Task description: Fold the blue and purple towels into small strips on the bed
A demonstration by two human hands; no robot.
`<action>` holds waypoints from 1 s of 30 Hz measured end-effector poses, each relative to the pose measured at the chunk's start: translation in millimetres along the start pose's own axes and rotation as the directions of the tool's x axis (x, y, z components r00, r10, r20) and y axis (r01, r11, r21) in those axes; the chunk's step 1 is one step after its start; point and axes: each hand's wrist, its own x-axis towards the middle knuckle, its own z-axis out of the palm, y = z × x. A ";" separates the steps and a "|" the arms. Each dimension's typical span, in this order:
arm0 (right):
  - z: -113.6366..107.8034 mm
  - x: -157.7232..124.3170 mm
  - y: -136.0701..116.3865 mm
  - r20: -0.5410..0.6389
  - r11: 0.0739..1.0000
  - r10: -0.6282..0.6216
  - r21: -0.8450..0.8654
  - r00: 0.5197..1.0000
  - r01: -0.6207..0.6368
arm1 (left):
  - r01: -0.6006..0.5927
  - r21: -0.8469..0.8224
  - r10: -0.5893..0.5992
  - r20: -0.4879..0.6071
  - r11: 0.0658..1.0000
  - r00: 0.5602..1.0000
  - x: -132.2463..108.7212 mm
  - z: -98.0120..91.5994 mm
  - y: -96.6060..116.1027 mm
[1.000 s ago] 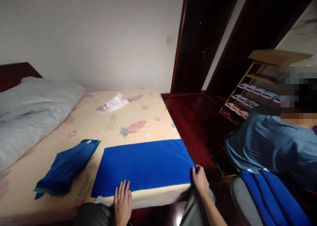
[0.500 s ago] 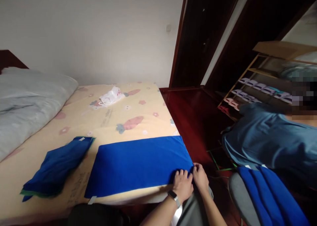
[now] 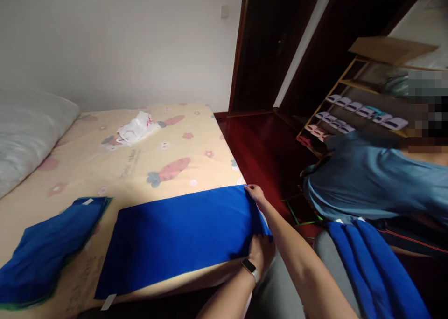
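A blue cloth (image 3: 182, 239) lies flat on the bed (image 3: 203, 169), its white tag at the lower left corner. My right hand (image 3: 255, 193) pinches the cloth's far right corner at the edge of the bed. My left hand (image 3: 261, 246), with a watch on the wrist, is closed on the near right corner, its fingertips partly hidden against the fabric. Further left on the bed is a second, darker blue cloth (image 3: 56, 249) with green edges and a white tag.
A crumpled white plastic bag (image 3: 136, 128) and a grey quilt (image 3: 31, 132) lie on the bed. At the right, a person in a blue shirt (image 3: 378, 179) is near a shoe rack (image 3: 364, 86). Blue cloths (image 3: 374, 267) hang over a grey chair (image 3: 332, 258).
My right hand has moved from the near right corner to the far right corner of the cloth. My left hand has closed at the near corner. The view has shifted slightly.
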 end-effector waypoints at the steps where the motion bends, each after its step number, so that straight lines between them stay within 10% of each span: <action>1: -0.5 4.4 -5.8 0.002 1.000 0.011 -0.007 1.000 -0.011 | -0.004 -0.007 0.003 -0.016 1.000 1.000 -5.4 -2.5 -1.1; 6: -8.2 4.6 -47.8 0.133 0.997 -0.076 0.025 0.988 0.073 | 0.056 -0.180 -0.098 -0.232 0.982 0.968 -58.6 -21.4 -29.1; 10: 15.7 -14.6 -104.3 0.351 0.967 -0.254 0.127 0.901 0.223 | 0.157 -0.518 -0.375 -0.350 0.841 0.858 -136.2 -33.7 -82.3; 17: 161.1 -90.5 -220.8 0.634 0.853 -0.491 0.212 0.597 0.477 | 0.279 -0.875 -0.812 -0.191 0.395 0.551 -286.9 -32.6 -168.7; 22: 278.7 -154.9 -279.2 0.697 0.737 -0.565 0.185 0.442 0.650 | 0.373 -0.912 -0.969 -0.087 0.171 0.231 -357.1 -23.4 -216.6; 27: 362.9 -192.3 -299.3 0.733 0.677 -0.539 0.085 0.414 0.731 | 0.572 -0.789 -0.956 -0.290 0.223 -0.028 -398.0 -7.7 -259.4; 30: 394.3 -201.1 -300.1 0.758 0.669 -0.499 0.029 0.420 0.742 | 0.717 -0.615 -0.839 -0.539 0.329 -0.078 -413.4 4.4 -281.0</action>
